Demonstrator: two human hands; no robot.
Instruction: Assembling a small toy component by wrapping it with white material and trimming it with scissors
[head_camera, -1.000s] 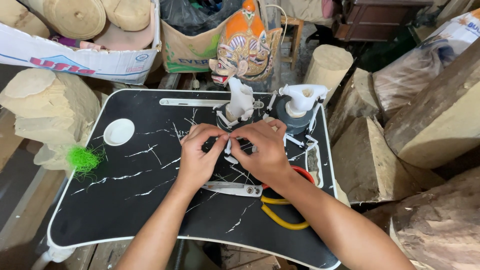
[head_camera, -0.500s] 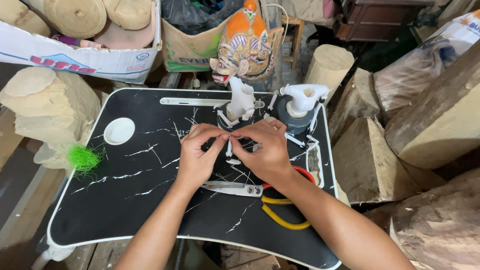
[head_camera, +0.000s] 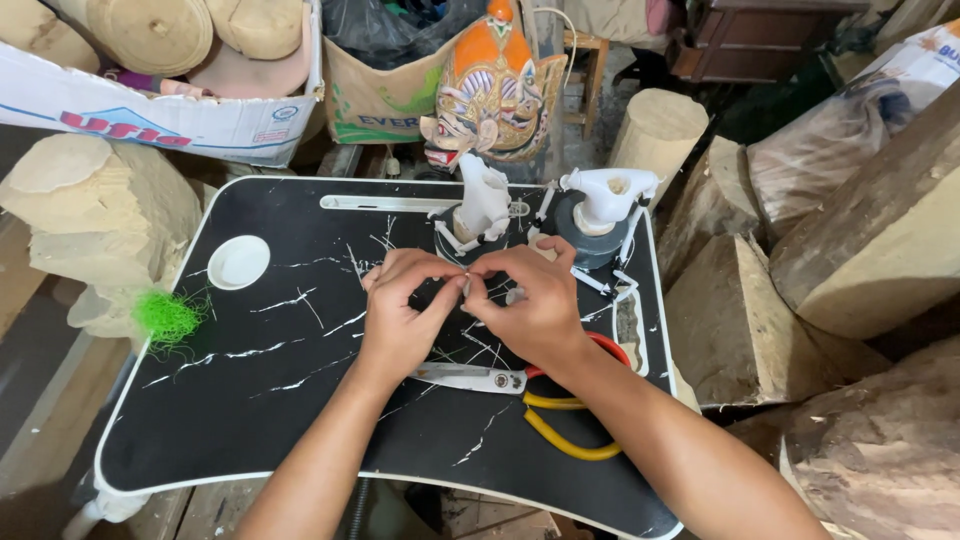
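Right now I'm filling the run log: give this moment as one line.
left hand: fingertips pinched on something too small to identify | right hand: same, touching left | black lap tray | pliers beneath wrists

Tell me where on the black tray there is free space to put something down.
The black tray is bare on its left half, below the white dish and left of the left hand; the near left corner is free too. The far right is crowded: two white carved figures, both hands, right hand, and pliers under the right wrist.
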